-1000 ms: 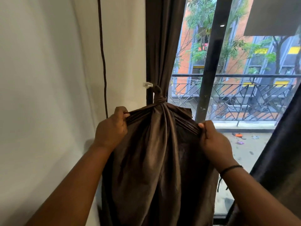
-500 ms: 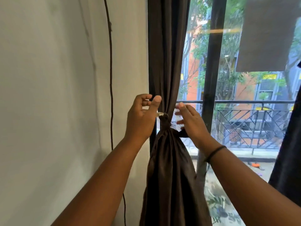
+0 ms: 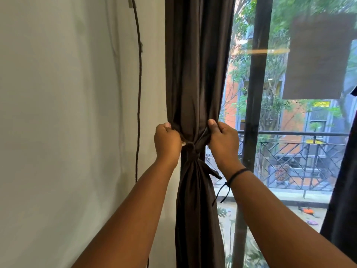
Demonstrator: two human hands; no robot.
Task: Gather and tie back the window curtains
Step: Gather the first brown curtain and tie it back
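Curtain fabric fills the middle of your view: the brown curtain (image 3: 197, 74) hangs gathered in one bundle at the left edge of the window (image 3: 309, 122), just beside the white wall (image 3: 67, 113). A knot (image 3: 190, 149) cinches the bundle about halfway down, and a short loose end of the tie (image 3: 212, 172) sticks out to the right below it. Your left hand (image 3: 167, 141) has its fingers curled into the folds on the left side of the bundle, gripping the fabric just above the knot, thumb on top. Your right hand (image 3: 223, 139) does the same on the right side, thumb pressed against the cloth and fingers closed round a fold at the same height. Both hands touch the curtain and sit level with each other, the knot between and slightly below them. A black cord bracelet (image 3: 237, 174) circles your right wrist, its ends dangling. A thin dark cable (image 3: 138, 93) runs down the wall to the left of the curtain, apart from it. A dark window frame bar (image 3: 255, 84) stands upright to the right of the bundle. At the far right edge, part of a second dark curtain (image 3: 342, 190) hangs well apart from your hands. Through the glass you see a balcony railing (image 3: 299, 151), trees and an orange building, somewhat blurred.
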